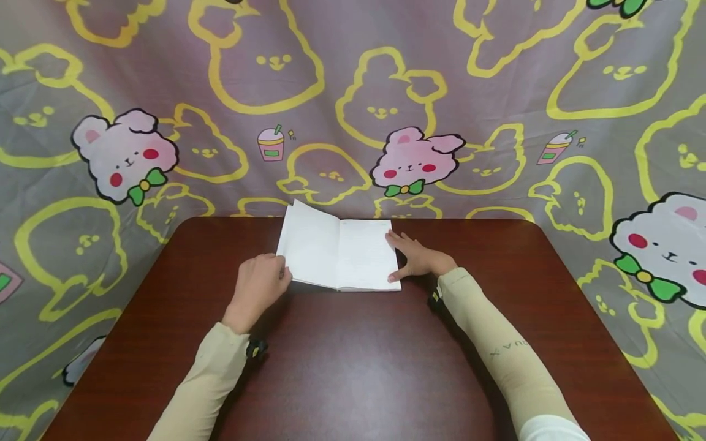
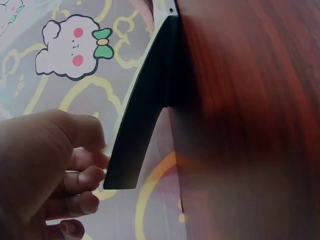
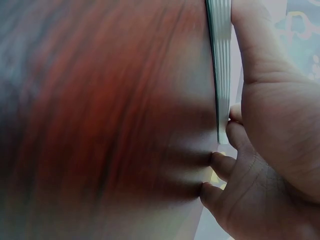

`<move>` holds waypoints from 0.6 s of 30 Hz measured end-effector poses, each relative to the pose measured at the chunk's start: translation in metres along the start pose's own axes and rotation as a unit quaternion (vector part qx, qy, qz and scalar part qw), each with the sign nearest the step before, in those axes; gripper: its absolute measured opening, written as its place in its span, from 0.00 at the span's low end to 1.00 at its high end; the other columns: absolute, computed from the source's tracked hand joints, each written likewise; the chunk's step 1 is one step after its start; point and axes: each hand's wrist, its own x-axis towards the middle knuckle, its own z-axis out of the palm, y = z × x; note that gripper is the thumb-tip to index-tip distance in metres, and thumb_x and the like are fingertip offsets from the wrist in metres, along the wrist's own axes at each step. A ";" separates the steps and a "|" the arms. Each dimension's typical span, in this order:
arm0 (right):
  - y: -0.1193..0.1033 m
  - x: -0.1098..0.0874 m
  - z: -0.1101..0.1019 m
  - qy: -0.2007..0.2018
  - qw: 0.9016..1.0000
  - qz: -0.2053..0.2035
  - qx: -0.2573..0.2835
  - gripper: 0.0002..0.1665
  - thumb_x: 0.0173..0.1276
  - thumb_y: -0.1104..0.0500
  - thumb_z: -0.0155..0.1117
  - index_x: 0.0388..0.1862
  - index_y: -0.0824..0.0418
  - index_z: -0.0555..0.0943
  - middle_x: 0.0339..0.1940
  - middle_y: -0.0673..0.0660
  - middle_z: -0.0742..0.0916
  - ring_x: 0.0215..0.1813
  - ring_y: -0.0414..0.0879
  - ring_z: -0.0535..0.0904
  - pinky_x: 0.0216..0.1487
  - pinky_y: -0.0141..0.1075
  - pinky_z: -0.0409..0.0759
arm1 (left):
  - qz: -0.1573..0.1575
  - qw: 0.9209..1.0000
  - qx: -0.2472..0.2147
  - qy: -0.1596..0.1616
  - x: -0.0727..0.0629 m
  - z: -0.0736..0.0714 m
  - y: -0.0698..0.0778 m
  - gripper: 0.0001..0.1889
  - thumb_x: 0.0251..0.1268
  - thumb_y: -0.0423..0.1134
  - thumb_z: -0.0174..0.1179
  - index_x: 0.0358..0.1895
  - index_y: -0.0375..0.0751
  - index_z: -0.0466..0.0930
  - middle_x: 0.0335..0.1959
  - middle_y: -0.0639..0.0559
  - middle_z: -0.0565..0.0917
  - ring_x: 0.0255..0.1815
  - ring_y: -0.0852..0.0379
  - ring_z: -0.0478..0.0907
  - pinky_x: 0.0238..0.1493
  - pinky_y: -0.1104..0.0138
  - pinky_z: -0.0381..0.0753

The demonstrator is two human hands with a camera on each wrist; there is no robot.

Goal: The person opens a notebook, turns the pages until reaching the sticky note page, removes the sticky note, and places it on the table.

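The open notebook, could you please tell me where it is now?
In the head view, the open notebook is roughly midway along the far edge of the brown table, between the left hand and the right hand.

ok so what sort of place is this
It looks like a curtained-off desk space, probably indoors: cartoon-print fabric hangs behind and beside a brown table, where the left hand grips an open notebook.
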 end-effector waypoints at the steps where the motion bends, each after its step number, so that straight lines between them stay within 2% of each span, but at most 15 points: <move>1: 0.000 0.000 0.000 -0.001 1.000 0.001 0.000 0.74 0.57 0.39 0.78 0.84 0.65 0.41 0.85 0.64 0.44 0.83 0.68 0.34 0.78 0.68 0.39 | -0.004 1.000 -0.001 -0.008 0.000 0.001 -0.001 0.19 0.60 0.34 0.66 0.12 0.43 0.71 0.10 0.54 0.65 0.13 0.58 0.61 0.15 0.67 0.59; 9: 0.002 -0.002 0.001 -0.003 1.000 0.011 0.001 0.73 0.57 0.39 0.78 0.84 0.64 0.41 0.86 0.62 0.44 0.84 0.67 0.33 0.78 0.66 0.37 | -0.050 0.995 -0.026 -0.078 -0.002 0.017 -0.007 0.22 0.59 0.32 0.64 0.10 0.45 0.66 0.10 0.55 0.61 0.15 0.57 0.59 0.15 0.65 0.58; 18: 0.000 0.000 0.001 -0.002 1.000 0.009 0.009 0.74 0.57 0.39 0.79 0.84 0.64 0.41 0.86 0.63 0.45 0.84 0.67 0.33 0.78 0.67 0.37 | -0.122 0.979 -0.060 -0.154 -0.003 0.031 -0.010 0.23 0.61 0.35 0.64 0.09 0.43 0.67 0.11 0.54 0.62 0.16 0.54 0.62 0.15 0.63 0.61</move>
